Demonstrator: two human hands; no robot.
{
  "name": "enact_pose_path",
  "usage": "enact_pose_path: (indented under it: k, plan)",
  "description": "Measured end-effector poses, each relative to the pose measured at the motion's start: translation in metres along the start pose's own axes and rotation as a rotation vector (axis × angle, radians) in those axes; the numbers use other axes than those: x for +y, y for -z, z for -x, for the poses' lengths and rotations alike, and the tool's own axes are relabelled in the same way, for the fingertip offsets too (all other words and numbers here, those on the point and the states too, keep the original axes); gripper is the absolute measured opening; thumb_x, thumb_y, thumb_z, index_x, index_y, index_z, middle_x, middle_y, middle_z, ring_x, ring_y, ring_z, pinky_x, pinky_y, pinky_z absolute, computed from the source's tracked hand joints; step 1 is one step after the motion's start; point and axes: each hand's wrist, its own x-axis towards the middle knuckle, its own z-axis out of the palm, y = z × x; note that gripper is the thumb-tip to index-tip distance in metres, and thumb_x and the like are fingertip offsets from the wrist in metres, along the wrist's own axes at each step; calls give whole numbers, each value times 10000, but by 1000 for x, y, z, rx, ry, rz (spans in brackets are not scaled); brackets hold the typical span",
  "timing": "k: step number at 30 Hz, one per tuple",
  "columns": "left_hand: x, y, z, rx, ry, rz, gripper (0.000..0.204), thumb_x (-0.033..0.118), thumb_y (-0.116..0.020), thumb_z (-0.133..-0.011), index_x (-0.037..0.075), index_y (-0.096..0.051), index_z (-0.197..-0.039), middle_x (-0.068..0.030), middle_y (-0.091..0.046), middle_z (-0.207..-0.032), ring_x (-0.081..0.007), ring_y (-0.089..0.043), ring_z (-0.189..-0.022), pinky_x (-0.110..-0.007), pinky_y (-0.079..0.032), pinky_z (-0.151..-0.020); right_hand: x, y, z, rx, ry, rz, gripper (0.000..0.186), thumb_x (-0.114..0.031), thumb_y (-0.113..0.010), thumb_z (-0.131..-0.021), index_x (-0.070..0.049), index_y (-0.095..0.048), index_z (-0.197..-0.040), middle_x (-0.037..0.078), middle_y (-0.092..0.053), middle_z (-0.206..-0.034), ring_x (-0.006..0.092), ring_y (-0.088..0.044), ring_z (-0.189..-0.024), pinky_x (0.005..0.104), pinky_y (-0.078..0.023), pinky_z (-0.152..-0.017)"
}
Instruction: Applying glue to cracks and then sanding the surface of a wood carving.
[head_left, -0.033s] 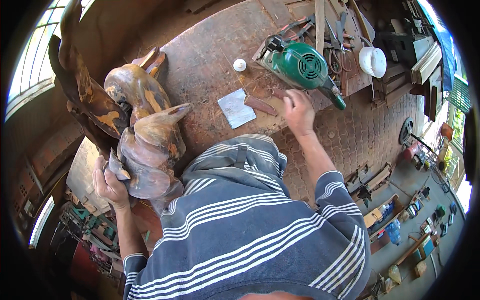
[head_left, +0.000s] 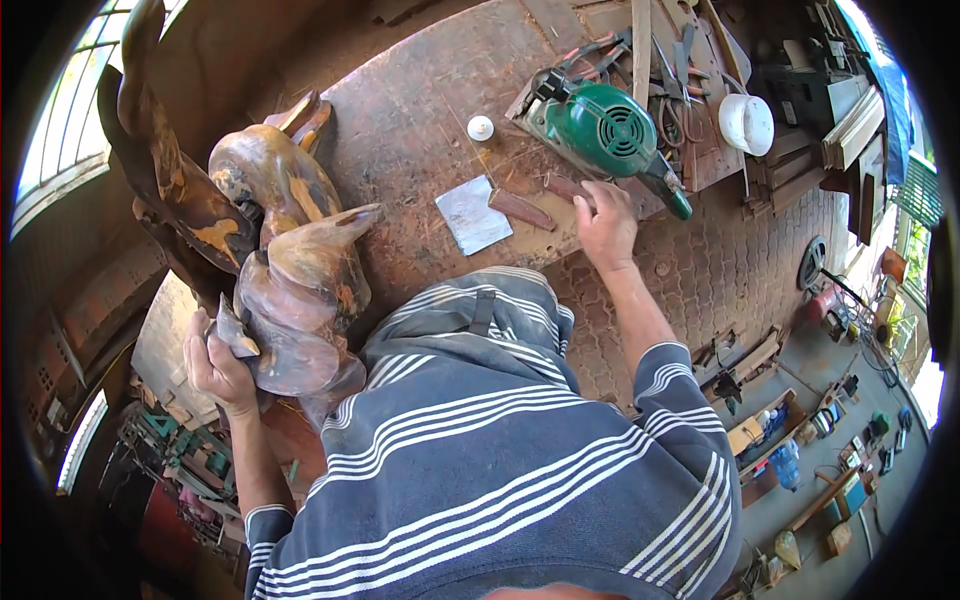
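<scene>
A large polished wooden carving (head_left: 300,290), brown with yellowish patches and twisting pointed forms, stands at the left beside the workbench. My left hand (head_left: 218,370) curls around a pointed projection low on its near left side. At the bench's near edge, my right hand (head_left: 608,225) has its thumb and fingers closed at the end of a small reddish-brown strip (head_left: 563,186). Another reddish-brown piece (head_left: 522,210) lies just left of it, touching a pale square sheet (head_left: 472,216). What the strips are made of cannot be made out.
A green power sander (head_left: 600,130) lies on the workbench (head_left: 400,110), beyond my right hand. Behind it are scissors (head_left: 682,110) and other hand tools. A small white-capped container (head_left: 480,128) and a white round tub (head_left: 746,124) stand nearby. Tools and boxes cover the floor at right.
My right hand has shifted slightly right and its fingers have turned a little. My left hand and the carving look the same.
</scene>
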Motion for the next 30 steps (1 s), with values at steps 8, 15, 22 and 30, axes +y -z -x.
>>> enact_pose_path:
  k: [8, 15, 22, 30]
  plan:
    - [1, -5, 0, -1, 48, 25, 433, 179, -485, -1076, -124, -701, -1297, -239, -755, -1232, -352, -727, -1124, -435, -548, -1022, 14, 1, 0, -143, -21, 230, 301, -193, -851, -829, -94, -700, -1070, 110, -684, -1064, 365, -654, -1055, 477, -542, -915]
    - [2, -2, 4, 8, 51, 32, 406, 157, -498, -1071, -124, -705, -1279, -237, -761, -1219, -346, -731, -1117, -429, -552, -1016, 13, -7, 5, -203, -69, 112, 338, -138, -857, -808, -92, -703, -1106, 116, -705, -963, 375, -686, -947, 469, -556, -829]
    - [-1, -5, 4, 46, 23, 34, 353, 124, -540, -1058, -127, -712, -1237, -236, -764, -1166, -335, -738, -1078, -421, -562, -976, -6, -3, 7, 48, 132, 188, 428, -147, -851, -837, -67, -696, -1227, 121, -719, -942, 356, -702, -927, 466, -566, -839]
    - [1, -5, 2, 65, 82, 65, 346, 154, -543, -1080, -93, -719, -1246, -212, -760, -1168, -306, -729, -1082, -399, -555, -982, -52, -47, 6, -236, 148, 68, 256, -266, -835, -853, -148, -736, -1057, 90, -703, -1071, 352, -681, -1049, 505, -552, -901]
